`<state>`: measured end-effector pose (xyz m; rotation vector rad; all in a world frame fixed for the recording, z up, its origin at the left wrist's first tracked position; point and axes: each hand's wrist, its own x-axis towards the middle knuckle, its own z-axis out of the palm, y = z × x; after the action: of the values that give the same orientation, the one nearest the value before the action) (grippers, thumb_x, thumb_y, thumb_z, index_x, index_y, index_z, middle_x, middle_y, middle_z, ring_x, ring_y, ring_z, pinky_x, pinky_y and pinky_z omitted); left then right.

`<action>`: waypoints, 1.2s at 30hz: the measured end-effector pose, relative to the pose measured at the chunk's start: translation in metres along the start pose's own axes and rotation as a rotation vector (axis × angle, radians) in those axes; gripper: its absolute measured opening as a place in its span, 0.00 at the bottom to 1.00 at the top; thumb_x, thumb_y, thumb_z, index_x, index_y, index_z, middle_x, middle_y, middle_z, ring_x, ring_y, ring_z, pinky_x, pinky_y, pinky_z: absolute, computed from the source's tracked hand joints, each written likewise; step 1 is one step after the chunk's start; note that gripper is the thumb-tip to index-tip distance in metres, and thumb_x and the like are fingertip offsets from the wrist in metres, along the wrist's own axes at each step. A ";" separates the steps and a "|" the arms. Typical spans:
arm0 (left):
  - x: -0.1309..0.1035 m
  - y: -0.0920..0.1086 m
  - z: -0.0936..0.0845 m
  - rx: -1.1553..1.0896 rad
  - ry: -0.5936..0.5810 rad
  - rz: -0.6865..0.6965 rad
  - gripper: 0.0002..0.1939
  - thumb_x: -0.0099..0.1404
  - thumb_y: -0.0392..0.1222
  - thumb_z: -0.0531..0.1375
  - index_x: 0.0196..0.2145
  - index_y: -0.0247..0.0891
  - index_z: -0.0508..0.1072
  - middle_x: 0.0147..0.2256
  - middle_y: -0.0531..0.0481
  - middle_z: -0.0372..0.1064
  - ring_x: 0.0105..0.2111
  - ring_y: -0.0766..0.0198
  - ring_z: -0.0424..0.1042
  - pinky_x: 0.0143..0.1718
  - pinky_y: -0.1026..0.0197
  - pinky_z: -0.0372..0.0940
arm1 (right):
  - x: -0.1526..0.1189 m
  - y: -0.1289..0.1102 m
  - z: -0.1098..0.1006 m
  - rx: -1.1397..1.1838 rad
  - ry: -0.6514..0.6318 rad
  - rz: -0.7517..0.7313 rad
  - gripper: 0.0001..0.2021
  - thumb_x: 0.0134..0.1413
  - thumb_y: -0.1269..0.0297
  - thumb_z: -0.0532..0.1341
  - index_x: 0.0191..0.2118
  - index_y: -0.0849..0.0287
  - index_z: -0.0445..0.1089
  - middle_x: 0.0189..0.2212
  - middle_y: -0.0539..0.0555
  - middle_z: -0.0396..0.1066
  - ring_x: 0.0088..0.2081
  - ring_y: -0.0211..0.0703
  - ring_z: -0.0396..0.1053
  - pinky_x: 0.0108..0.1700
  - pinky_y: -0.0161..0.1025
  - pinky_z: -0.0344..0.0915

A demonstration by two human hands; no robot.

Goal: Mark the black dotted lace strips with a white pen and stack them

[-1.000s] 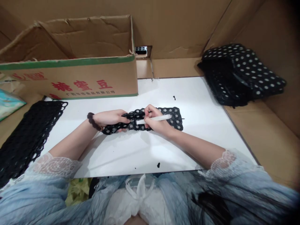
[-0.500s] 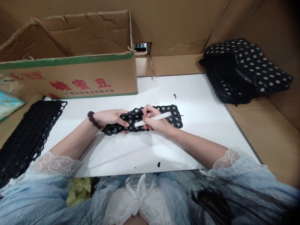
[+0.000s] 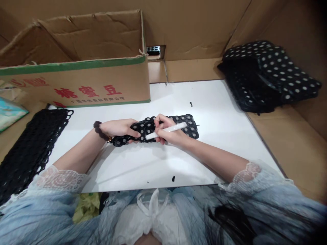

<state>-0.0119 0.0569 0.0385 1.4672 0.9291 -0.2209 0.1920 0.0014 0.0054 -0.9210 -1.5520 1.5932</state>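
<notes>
The black strip with pale dots (image 3: 146, 126) is lying across the middle of the white desk (image 3: 153, 166), its long sides running roughly along the desk's near edge. It is looking thin and rubbery, so it is probably handling as light and pliable, bending rather than cracking; its sheen is suggesting a slightly slippery face. Its open, ring-like edge is seeming the weaker part, so a flat pinch across the body, thumb above and fingers below, is looking safer than tugging at single rings.

The left hand (image 3: 120, 128) is gripping the strip's left part in just that way, the thumb pressing flat on top and fingertips showing under the edge nearer the wearer. The right hand (image 3: 173, 136) is closing around a white pen-like tool (image 3: 176, 127) over the strip, the thumb lying along its side. The tool is slanting, its far end pointing towards the desk's right edge and its working end towards the left thumb; whether that end is touching the strip, one cannot tell. Both forearms are reaching in from the near corners, slanting inward, with the left wrist wearing a dark band (image 3: 100, 130).
</notes>
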 end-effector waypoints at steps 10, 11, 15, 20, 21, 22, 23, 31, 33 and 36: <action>-0.004 0.009 0.002 0.189 0.007 -0.068 0.11 0.50 0.44 0.59 0.18 0.35 0.65 0.16 0.54 0.62 0.15 0.71 0.58 0.15 0.68 0.53 | 0.001 0.002 0.002 -0.055 -0.031 -0.020 0.06 0.45 0.73 0.49 0.30 0.57 0.50 0.16 0.43 0.62 0.15 0.29 0.56 0.16 0.27 0.53; -0.004 0.010 0.002 0.162 0.003 -0.071 0.11 0.50 0.44 0.59 0.18 0.35 0.65 0.16 0.54 0.62 0.15 0.71 0.58 0.15 0.68 0.53 | 0.002 0.002 0.002 -0.062 -0.030 -0.016 0.06 0.45 0.73 0.49 0.30 0.57 0.50 0.16 0.43 0.62 0.15 0.29 0.56 0.17 0.27 0.53; -0.004 0.011 0.004 0.118 -0.007 -0.046 0.09 0.50 0.42 0.59 0.19 0.34 0.65 0.17 0.54 0.61 0.15 0.71 0.57 0.16 0.68 0.51 | 0.001 0.003 0.002 -0.095 -0.055 -0.028 0.05 0.47 0.71 0.49 0.31 0.57 0.50 0.17 0.43 0.61 0.16 0.29 0.55 0.18 0.28 0.53; -0.003 0.009 0.010 0.047 0.069 -0.016 0.11 0.52 0.41 0.56 0.17 0.35 0.62 0.14 0.55 0.56 0.14 0.72 0.53 0.17 0.67 0.50 | 0.001 0.005 0.006 -0.284 -0.041 -0.140 0.04 0.49 0.69 0.49 0.32 0.56 0.50 0.19 0.44 0.58 0.20 0.30 0.54 0.24 0.30 0.53; -0.002 0.009 0.012 0.036 0.092 -0.015 0.12 0.52 0.40 0.56 0.15 0.35 0.60 0.13 0.55 0.54 0.14 0.72 0.52 0.16 0.66 0.49 | 0.001 0.006 0.007 -0.341 -0.025 -0.152 0.04 0.49 0.69 0.49 0.31 0.56 0.50 0.19 0.43 0.56 0.20 0.30 0.53 0.24 0.30 0.52; -0.002 0.009 0.014 0.032 0.114 -0.014 0.12 0.52 0.40 0.55 0.15 0.36 0.58 0.13 0.55 0.53 0.14 0.72 0.51 0.16 0.66 0.49 | 0.001 0.006 0.008 -0.394 -0.010 -0.159 0.04 0.49 0.69 0.49 0.31 0.56 0.50 0.19 0.43 0.55 0.20 0.30 0.52 0.24 0.30 0.51; -0.002 0.009 0.016 0.035 0.136 -0.008 0.13 0.52 0.39 0.54 0.14 0.36 0.57 0.13 0.56 0.52 0.13 0.72 0.51 0.16 0.66 0.48 | 0.001 0.006 0.009 -0.441 0.002 -0.164 0.03 0.49 0.69 0.49 0.31 0.56 0.50 0.19 0.43 0.53 0.19 0.30 0.51 0.23 0.30 0.50; -0.003 0.009 0.014 0.151 0.068 0.088 0.12 0.54 0.40 0.53 0.16 0.36 0.58 0.13 0.56 0.54 0.14 0.72 0.51 0.17 0.66 0.49 | 0.001 0.009 0.017 -0.507 0.096 -0.174 0.05 0.48 0.72 0.47 0.32 0.56 0.50 0.19 0.43 0.51 0.19 0.30 0.49 0.23 0.31 0.48; -0.004 0.010 0.008 0.308 0.063 0.068 0.09 0.54 0.42 0.54 0.20 0.35 0.63 0.16 0.54 0.60 0.16 0.71 0.56 0.18 0.67 0.51 | 0.002 0.009 0.016 -0.466 0.107 -0.180 0.05 0.48 0.72 0.48 0.31 0.56 0.49 0.18 0.42 0.50 0.19 0.30 0.49 0.23 0.31 0.48; -0.007 0.012 0.001 0.581 0.156 0.039 0.11 0.55 0.47 0.53 0.24 0.37 0.65 0.19 0.53 0.64 0.18 0.69 0.59 0.19 0.66 0.52 | 0.001 0.008 0.014 -0.342 0.073 -0.173 0.06 0.48 0.70 0.50 0.31 0.56 0.49 0.16 0.42 0.52 0.18 0.30 0.51 0.23 0.31 0.50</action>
<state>-0.0085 0.0550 0.0523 2.0580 1.0090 -0.3728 0.1792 -0.0045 -0.0020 -0.9821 -1.8321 1.1822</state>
